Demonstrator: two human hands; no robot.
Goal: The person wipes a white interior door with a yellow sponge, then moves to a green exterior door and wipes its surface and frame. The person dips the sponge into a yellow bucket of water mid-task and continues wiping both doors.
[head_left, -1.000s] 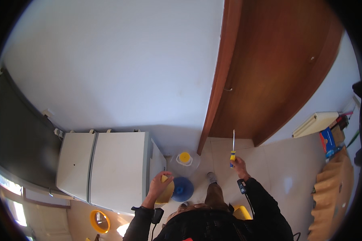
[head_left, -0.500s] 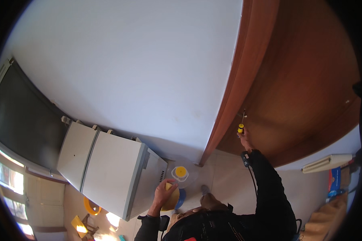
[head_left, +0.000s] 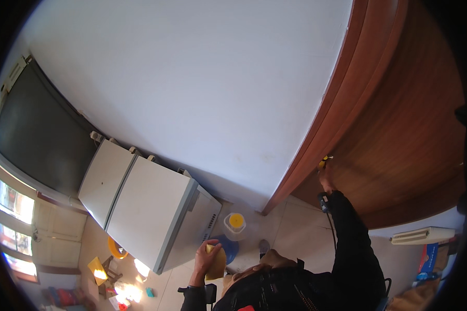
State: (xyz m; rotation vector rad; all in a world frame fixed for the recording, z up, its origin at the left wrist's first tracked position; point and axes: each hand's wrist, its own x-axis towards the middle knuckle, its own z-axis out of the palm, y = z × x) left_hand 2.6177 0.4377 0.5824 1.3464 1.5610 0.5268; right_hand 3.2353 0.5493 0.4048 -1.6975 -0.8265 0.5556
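Observation:
My right hand (head_left: 326, 178) is raised against the brown wooden door (head_left: 399, 135) and is shut on a yellow-handled screwdriver (head_left: 324, 161) whose tip meets the door near its left edge. My left hand (head_left: 206, 257) is low at my side, shut on a yellow cloth (head_left: 217, 263). A blue bucket (head_left: 227, 248) sits on the floor just behind that hand, and a clear jar with a yellow lid (head_left: 235, 223) stands beside it.
A white refrigerator (head_left: 145, 212) stands to my left against the pale wall (head_left: 202, 88). A dark window panel (head_left: 36, 140) is further left. Small coloured items lie on the floor at lower left. A white unit (head_left: 423, 236) and boxes sit at lower right.
My right hand has lifted the screwdriver from the floor area up to the door's edge. The view has tilted upward and to the left. My left hand kept the yellow cloth.

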